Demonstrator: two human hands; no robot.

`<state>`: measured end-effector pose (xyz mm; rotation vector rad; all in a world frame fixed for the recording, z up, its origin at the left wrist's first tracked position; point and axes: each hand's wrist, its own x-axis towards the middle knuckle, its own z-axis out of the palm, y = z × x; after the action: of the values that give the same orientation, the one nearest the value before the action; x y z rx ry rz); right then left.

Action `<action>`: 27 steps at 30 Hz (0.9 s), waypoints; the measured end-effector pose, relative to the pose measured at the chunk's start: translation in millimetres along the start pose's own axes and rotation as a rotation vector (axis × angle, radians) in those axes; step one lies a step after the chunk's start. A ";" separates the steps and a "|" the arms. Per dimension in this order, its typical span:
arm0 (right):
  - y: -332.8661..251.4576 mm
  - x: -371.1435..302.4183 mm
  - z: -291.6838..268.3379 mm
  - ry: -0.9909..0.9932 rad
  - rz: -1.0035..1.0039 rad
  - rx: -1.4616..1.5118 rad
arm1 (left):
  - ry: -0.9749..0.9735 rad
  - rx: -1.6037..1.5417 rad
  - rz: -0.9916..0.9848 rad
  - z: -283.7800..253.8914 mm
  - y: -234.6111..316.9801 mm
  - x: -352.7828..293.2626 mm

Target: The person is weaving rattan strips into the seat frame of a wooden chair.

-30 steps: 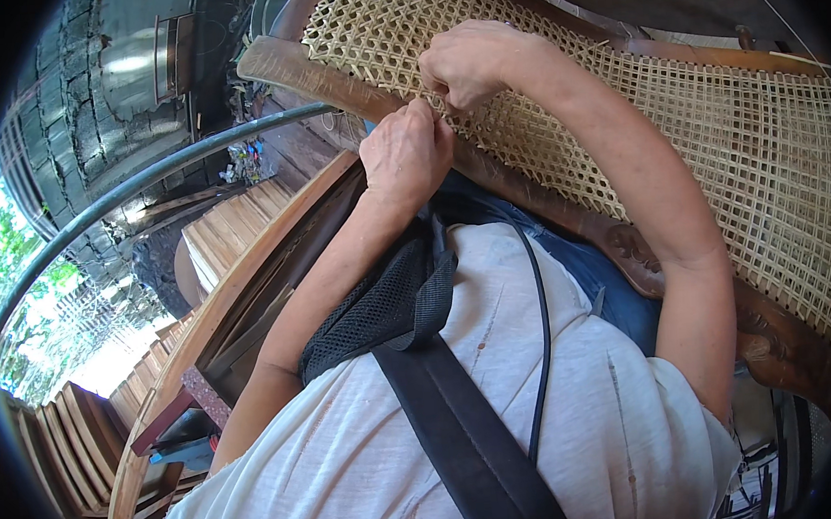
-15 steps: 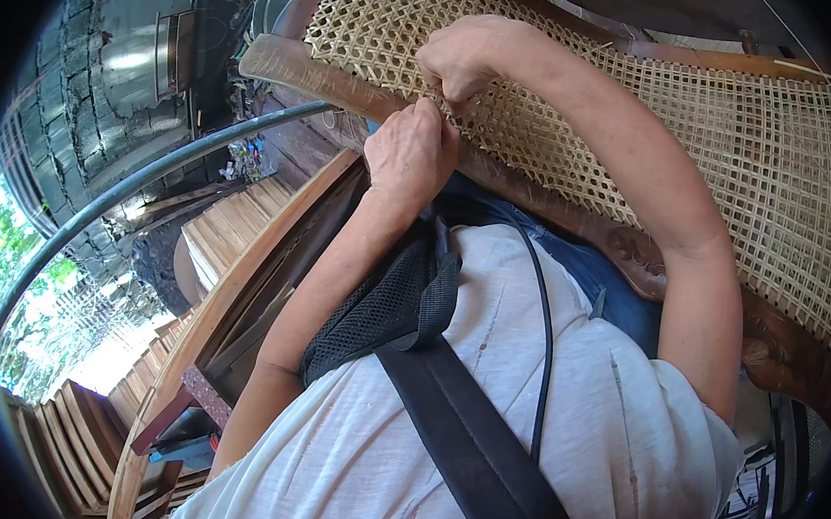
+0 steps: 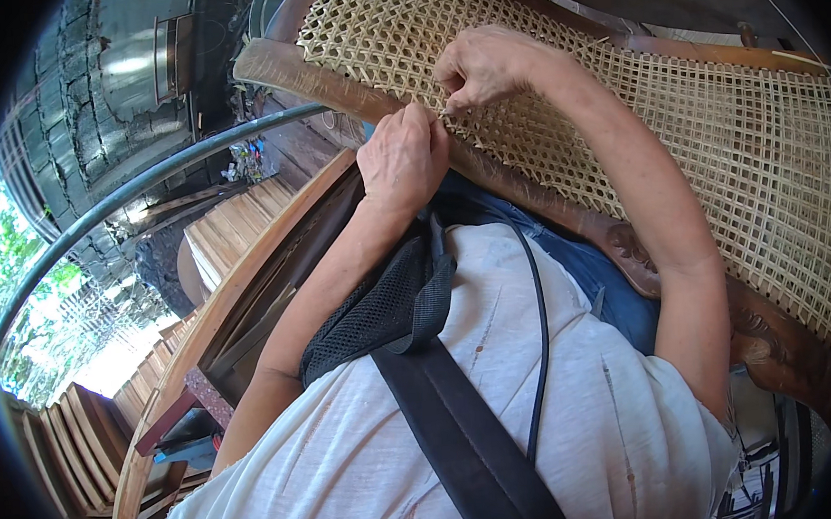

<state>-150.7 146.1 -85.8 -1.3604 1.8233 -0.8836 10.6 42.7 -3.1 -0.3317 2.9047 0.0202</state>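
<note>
A long panel of woven cane (image 3: 683,119) stretches across a carved brown wooden frame (image 3: 338,83), hexagonal mesh at the upper left and a more open square weave toward the right. My left hand (image 3: 400,156) is closed at the frame's near edge, where the weave meets the wood; whatever its fingers pinch is hidden. Just to its right, my right hand (image 3: 485,70) hovers over the mesh with curled fingers, thumb and forefinger pinched low near the left fingertips. A strand between them is too small to make out.
A curved metal pipe (image 3: 145,195) runs along the left. Below it stand stacked wooden boards (image 3: 242,218) and a long curved plank (image 3: 219,310). More upright wooden pieces (image 3: 75,442) fill the lower left. A dark frame (image 3: 704,4) lies beyond the cane panel.
My right hand has shifted slightly right and down, opening a small gap from the left hand. The left hand has moved a little left and stays closed at the frame edge.
</note>
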 end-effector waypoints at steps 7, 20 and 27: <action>-13.1 -9.6 -5.4 0.030 0.027 -0.048 | 0.116 -0.062 0.080 9.8 -4.4 -5.1; -33.9 0.7 -25.6 -0.098 0.016 -0.195 | 0.070 -0.014 0.019 8.9 -0.9 -3.0; -23.2 -4.1 -6.3 -0.063 0.109 -0.154 | -0.030 -0.031 -0.092 -0.8 3.0 7.0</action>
<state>-143.4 145.6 -62.6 -1.3517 1.9298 -0.6476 3.0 44.1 -3.8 -0.4659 2.8584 0.0554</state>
